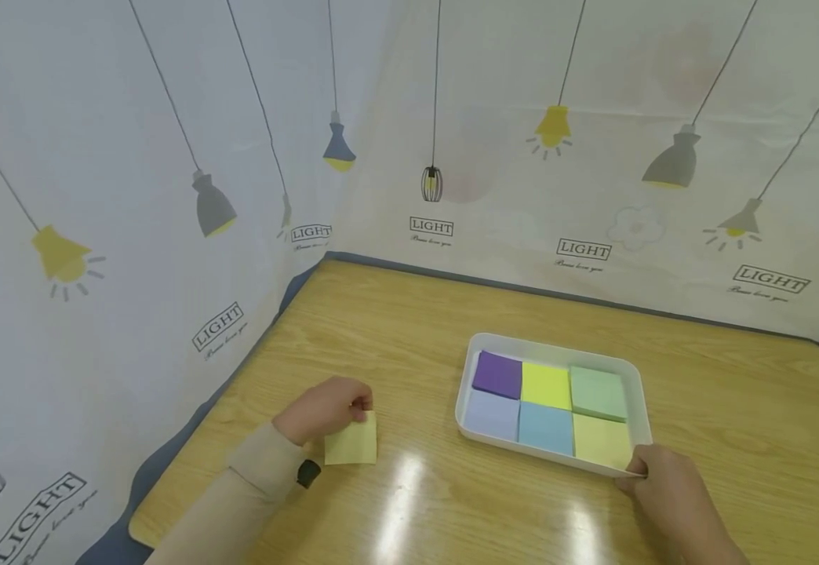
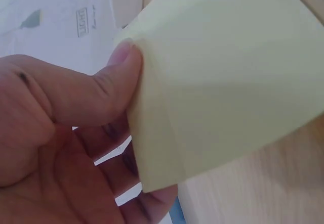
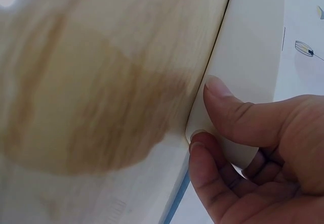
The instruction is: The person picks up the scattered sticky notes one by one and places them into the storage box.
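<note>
A pale yellow sticky note (image 1: 351, 443) is pinched along one edge by my left hand (image 1: 328, 410), left of the tray. In the left wrist view the thumb lies over the note's edge (image 2: 223, 82), with the fingers behind it. My right hand (image 1: 671, 490) grips the near right corner of a white tray (image 1: 551, 345). Thumb and fingers close round the tray's wall (image 3: 238, 72) in the right wrist view. Inside the tray lie two rows of sticky note pads: purple (image 1: 497, 374), bright yellow (image 1: 546, 385), green (image 1: 597, 392), lavender (image 1: 492, 416), blue (image 1: 546, 428) and pale yellow (image 1: 601, 442).
Everything rests on a wood-grain table (image 1: 395, 329). A white curtain (image 1: 494, 212) printed with hanging lamps stands behind and along the left of the table. A dark band (image 1: 308, 473) circles my left wrist.
</note>
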`<state>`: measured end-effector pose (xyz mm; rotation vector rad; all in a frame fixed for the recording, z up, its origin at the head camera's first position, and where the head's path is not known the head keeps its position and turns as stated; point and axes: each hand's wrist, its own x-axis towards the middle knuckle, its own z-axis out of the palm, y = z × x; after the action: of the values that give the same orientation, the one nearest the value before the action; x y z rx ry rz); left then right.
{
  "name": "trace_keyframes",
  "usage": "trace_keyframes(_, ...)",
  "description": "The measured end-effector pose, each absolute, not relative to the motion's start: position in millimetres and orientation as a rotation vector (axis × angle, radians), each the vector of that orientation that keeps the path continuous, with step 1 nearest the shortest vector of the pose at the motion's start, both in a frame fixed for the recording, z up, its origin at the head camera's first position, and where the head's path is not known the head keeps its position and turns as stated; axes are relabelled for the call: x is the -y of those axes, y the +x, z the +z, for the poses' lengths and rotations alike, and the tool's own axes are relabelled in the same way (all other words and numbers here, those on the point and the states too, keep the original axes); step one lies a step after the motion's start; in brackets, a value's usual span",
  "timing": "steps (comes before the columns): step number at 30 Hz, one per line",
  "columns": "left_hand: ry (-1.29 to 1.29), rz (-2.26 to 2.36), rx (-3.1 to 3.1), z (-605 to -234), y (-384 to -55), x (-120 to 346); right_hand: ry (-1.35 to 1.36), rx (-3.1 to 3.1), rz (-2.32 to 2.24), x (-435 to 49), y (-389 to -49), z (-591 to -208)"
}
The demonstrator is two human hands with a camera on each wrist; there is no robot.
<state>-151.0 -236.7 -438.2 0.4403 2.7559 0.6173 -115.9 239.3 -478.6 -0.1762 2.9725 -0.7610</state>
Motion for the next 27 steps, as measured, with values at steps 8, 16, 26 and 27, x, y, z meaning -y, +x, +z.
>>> trace_keyframes(8,0.553,0.595,-2.713,-427,-163,201,-0.171,-2.971,-0.776,-243,-115,-481)
trace_keyframes(16,0.661,0.529,-2.704,-420,-177,172,-0.195,-2.986,-0.781,-242,-116,-483)
trace_keyframes(26,0.817,0.515,-2.666,-406,-192,120,-0.143,-2.936,-0.797,-241,-117,-478)
trace_keyframes(27,0.830,0.513,-2.664,-405,-193,114,-0.143,-2.943,-0.793,-242,-117,-478)
